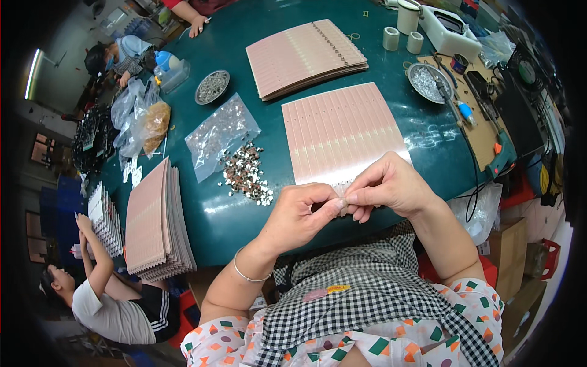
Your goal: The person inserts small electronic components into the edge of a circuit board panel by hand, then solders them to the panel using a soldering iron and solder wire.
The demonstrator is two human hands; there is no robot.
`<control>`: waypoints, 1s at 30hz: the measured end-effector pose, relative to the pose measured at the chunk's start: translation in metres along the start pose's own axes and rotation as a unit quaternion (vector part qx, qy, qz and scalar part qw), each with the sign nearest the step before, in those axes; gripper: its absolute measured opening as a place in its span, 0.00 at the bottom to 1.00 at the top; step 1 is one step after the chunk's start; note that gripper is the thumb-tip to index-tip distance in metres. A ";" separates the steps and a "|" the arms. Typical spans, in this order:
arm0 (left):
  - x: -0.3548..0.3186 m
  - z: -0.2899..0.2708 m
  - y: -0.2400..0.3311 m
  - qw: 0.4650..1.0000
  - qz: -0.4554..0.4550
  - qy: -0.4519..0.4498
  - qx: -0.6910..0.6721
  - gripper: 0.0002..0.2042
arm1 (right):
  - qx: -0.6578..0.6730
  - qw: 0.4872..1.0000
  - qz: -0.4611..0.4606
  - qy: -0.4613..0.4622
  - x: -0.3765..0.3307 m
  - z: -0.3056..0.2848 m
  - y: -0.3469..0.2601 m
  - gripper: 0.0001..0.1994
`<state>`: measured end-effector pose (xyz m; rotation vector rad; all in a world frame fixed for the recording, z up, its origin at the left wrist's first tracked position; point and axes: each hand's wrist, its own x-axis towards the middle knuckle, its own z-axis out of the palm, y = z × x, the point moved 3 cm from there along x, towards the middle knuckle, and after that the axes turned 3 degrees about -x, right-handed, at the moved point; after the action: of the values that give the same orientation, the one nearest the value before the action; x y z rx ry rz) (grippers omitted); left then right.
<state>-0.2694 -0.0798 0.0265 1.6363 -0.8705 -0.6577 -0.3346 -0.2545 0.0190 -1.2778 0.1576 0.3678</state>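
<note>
1. We see our left hand (299, 214) and right hand (388, 186) meeting at the near edge of the dark green table (244, 220), fingertips pressed together around a tiny part (342, 200) that is too small to identify.
2. Our left hand is curled, thumb and forefinger pinching that part; a thin silver bracelet (244, 272) circles its wrist.
3. Our right hand is also closed in a pinch, touching the left hand's fingertips at the same spot.
4. Just beyond both hands lies a pink slotted sheet (342, 131), flat on the table, its near edge touching our fingertips.
5. Beyond that sheet, further from our hands, sits a stack of similar pink sheets (302, 58).
6. To the left of our left hand, near it, lies a loose pile of small metal parts (244, 174); just beyond it a clear plastic bag (217, 134) of similar bits lies flat.
7. Further left, well apart from our hands, a tall stack of pink sheets (156, 223) stands at the table edge, with crumpled clear bags (143, 119) beyond it, one holding something tan.
8. Two round metal dishes of parts sit well away: one (212, 87) beyond the clear bag, one (428, 81) beyond our right hand.
9. Rolls of pale tape (400, 38) stand at the far side.
10. A yellow label (336, 289) sits on our checked apron (361, 306) below our hands.
</note>
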 end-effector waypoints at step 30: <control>-0.007 0.006 -0.017 0.976 -0.136 -0.044 -0.167 0.11 | 0.041 0.999 0.017 -0.019 -0.004 -0.003 0.016 0.08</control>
<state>-0.2745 -0.0753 0.0083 1.4387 -0.5625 -1.0160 -0.3436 -0.2541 0.0048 -1.1879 0.1597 0.4104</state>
